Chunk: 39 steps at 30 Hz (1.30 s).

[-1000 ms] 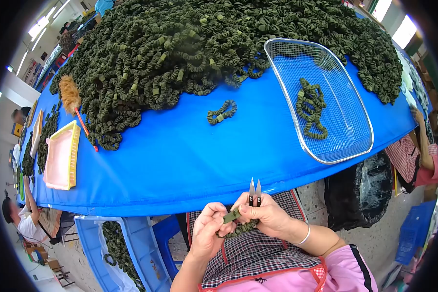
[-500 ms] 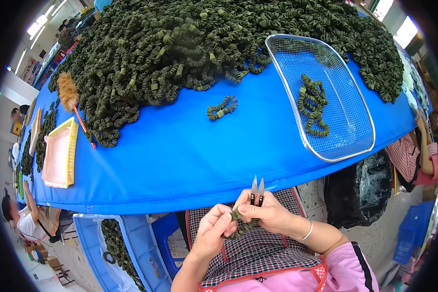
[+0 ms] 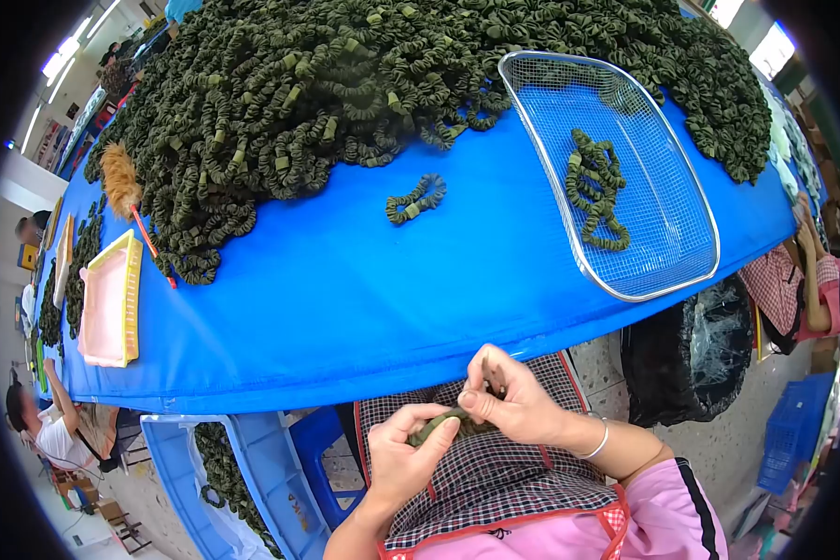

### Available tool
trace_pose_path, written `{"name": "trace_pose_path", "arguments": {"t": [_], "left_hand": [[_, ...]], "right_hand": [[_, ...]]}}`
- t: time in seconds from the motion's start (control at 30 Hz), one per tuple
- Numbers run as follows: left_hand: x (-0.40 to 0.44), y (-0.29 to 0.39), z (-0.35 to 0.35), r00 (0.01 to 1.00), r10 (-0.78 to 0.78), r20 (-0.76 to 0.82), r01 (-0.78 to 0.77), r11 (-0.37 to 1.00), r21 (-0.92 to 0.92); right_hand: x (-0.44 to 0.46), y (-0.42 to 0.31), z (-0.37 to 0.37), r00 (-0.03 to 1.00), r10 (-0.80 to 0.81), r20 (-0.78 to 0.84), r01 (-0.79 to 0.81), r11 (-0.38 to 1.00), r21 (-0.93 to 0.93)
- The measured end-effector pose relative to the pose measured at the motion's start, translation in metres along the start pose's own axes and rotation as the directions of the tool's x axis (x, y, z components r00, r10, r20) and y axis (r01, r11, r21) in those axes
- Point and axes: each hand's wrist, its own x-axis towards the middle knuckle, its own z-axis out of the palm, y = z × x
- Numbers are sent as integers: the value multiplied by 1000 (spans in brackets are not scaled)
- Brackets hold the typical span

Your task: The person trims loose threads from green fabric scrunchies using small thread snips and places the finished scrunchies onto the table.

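Observation:
Over the apron, my left hand [image 3: 409,450] pinches a dark green fabric scrunchie [image 3: 431,428] between thumb and fingers. Close beside it, my right hand [image 3: 525,409] is closed, with dark thread snips [image 3: 497,379] partly visible in its curled fingers. The right thumb and fingers also meet the scrunchie's other end, though the exact contact is hidden. The snips' blades are mostly out of sight. A single scrunchie [image 3: 410,211] lies on the blue table cover [image 3: 317,299] beyond the hands.
A large heap of green scrunchies [image 3: 280,103] covers the table's far side. Several lie in a wire mesh basket [image 3: 663,219] at right. A feather duster [image 3: 119,177] and yellow-rimmed tray [image 3: 133,308] sit at left. Below stands a blue crate [image 3: 275,467]. Other people work at both sides.
The snips' blades, which pointed up from my right hand, have turned and are now mostly hidden. My left hand has rolled over the scrunchie. The camera view has shifted slightly.

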Motion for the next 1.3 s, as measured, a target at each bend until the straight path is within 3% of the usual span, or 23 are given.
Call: {"name": "trace_pose_path", "arguments": {"t": [0.17, 0.37, 0.47, 0.67, 0.87, 0.97, 1.07, 1.17, 1.3], "left_hand": [[1, 2, -8, 978, -186, 93, 202, 953, -227], [7, 0, -9, 937, -242, 252, 345, 763, -546], [7, -2, -9, 928, -263, 264, 370, 728, -576], [6, 0, -9, 937, -230, 264, 345, 734, -585], [6, -7, -9, 959, -219, 181, 269, 905, -330], [8, -9, 0, 991, -120, 52, 128, 972, -197], [7, -7, 3, 982, -175, 69, 188, 930, -316], [3, -14, -5, 984, -156, 81, 173, 938, -299], [2, -17, -4, 999, -41, -5, 39, 989, -141]], "right_hand": [[2, -8, -3, 997, 24, -70, -22, 999, 39], [4, -3, -6, 981, 147, -125, -123, 975, 186], [5, 0, -6, 981, 151, -120, -121, 966, 226], [5, -1, -5, 981, 138, -138, -106, 970, 219], [3, -2, -4, 993, 49, -103, -42, 996, 72], [5, 6, 2, 997, 32, -71, -31, 999, 21], [7, 12, 1, 997, 57, -54, -55, 998, 43], [5, 9, 1, 997, 36, -74, -34, 999, 28], [4, 10, 3, 997, 22, -67, -21, 1000, 10]]}}
